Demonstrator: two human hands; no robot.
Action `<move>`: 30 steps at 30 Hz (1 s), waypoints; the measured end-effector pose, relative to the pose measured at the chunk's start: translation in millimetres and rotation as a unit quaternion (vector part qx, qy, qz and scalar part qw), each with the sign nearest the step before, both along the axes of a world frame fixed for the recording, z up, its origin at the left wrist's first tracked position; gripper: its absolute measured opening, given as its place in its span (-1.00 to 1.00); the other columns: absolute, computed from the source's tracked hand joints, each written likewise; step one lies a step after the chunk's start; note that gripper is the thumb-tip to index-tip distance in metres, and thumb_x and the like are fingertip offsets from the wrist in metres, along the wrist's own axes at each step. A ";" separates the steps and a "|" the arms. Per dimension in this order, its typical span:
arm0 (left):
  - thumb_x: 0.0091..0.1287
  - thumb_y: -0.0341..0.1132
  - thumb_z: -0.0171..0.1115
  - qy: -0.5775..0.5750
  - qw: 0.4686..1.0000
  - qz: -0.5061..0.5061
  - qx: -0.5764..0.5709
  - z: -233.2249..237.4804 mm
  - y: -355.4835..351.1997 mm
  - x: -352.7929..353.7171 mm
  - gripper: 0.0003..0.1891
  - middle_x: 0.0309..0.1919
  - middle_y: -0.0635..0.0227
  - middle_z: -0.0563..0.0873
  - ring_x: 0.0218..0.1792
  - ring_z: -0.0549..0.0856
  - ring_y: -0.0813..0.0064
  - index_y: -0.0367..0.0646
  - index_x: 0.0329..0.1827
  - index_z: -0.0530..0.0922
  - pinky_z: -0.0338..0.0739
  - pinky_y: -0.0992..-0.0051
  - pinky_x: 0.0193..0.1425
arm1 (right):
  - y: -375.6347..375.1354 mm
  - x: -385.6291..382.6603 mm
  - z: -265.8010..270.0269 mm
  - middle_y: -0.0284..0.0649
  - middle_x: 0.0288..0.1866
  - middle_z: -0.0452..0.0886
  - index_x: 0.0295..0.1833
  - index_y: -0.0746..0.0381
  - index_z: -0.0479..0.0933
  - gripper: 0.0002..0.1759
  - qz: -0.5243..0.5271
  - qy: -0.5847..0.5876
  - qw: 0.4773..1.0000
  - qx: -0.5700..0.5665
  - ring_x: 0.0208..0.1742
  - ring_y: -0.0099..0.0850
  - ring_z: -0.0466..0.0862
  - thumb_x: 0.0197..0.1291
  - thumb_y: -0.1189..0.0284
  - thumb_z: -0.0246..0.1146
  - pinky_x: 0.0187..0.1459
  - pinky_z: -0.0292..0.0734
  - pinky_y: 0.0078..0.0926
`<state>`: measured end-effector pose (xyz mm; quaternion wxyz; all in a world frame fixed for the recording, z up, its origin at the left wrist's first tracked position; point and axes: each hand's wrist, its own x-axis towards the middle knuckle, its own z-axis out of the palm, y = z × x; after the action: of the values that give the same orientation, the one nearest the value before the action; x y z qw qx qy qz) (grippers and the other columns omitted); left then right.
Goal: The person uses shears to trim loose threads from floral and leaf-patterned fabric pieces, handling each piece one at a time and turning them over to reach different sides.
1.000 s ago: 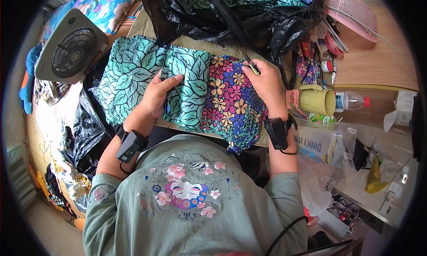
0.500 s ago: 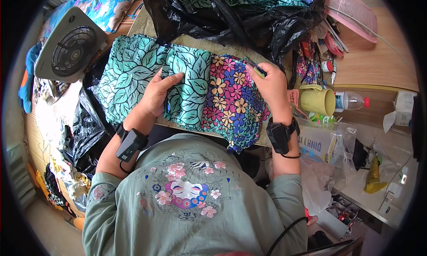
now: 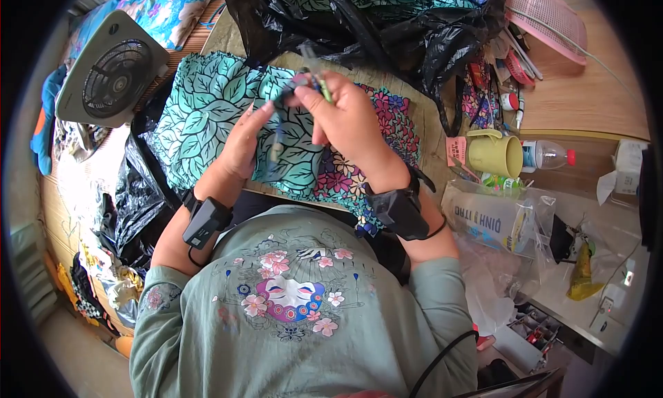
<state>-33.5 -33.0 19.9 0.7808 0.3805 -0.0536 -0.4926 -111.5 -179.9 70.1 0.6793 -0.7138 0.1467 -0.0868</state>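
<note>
My left hand (image 3: 242, 144) pinches the edge of a folded piece of teal leaf-print fabric (image 3: 297, 146) on the worktable, thumb and fingers closed. My right hand (image 3: 342, 115) has come against it from the right. In its palm sit small green-handled thread snips (image 3: 323, 87), their blurred blades pointing up and away. The right thumb and finger also grip a dark edge of the fabric, smeared by motion. Under and beside lie a stack of leaf-print pieces (image 3: 204, 108) and dark floral-print fabric (image 3: 394, 115).
A black plastic bag (image 3: 428, 45) with more leaf-print fabric lies at the table's far side. A fan (image 3: 114, 73) stands at left. To the right are a yellow mug (image 3: 501, 156), a bottle (image 3: 545, 156), a pink basket (image 3: 545, 18) and clear plastic bags (image 3: 497, 215).
My right hand has moved left with the snips, from the floral fabric to beside my left hand, and now grips the folded fabric's edge. My left hand stays about where it was.
</note>
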 end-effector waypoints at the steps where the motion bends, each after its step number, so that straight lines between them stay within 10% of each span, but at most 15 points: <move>1: 0.31 -0.34 0.11 0.028 0.999 -0.019 -0.036 -0.3 0.6 0.8 -0.68 -0.12 0.28 0.64 -0.15 0.66 0.45 -0.27 0.09 0.40 0.58 0.47 -0.03 | 2.8 1.0 -0.1 -0.35 -0.42 0.65 -0.09 0.26 0.53 -0.75 0.015 -0.012 1.000 0.004 -0.74 -0.74 0.38 0.29 0.31 0.14 -0.71 0.23 -0.77; 17: 0.28 -0.40 0.14 -0.024 0.996 0.042 0.076 -6.7 -1.8 -2.6 -0.66 -0.09 0.27 0.63 -0.10 0.64 0.44 -0.22 0.12 0.39 0.55 0.43 0.00 | -47.1 -92.2 -20.6 -0.30 -0.52 0.54 0.16 0.13 0.51 -0.59 0.041 0.045 0.930 -0.364 -0.51 -0.57 0.44 0.16 0.35 0.26 -0.44 0.37 -0.56; 30: 0.29 -0.39 0.12 -0.006 0.997 0.040 0.069 -10.0 -1.1 -1.5 -0.66 -0.07 0.28 0.62 -0.10 0.64 0.43 -0.21 0.13 0.39 0.56 0.42 0.00 | -41.1 -86.8 -13.9 -0.20 -0.54 0.51 0.08 0.04 0.57 -0.64 0.085 0.099 0.895 -0.426 -0.54 -0.36 0.50 0.13 0.30 0.27 -0.47 0.39 -0.46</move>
<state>-35.0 -34.1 9.9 0.7715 0.4384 -0.0093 -0.4610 -198.3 -221.0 56.2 0.2970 -0.9495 0.1010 -0.0115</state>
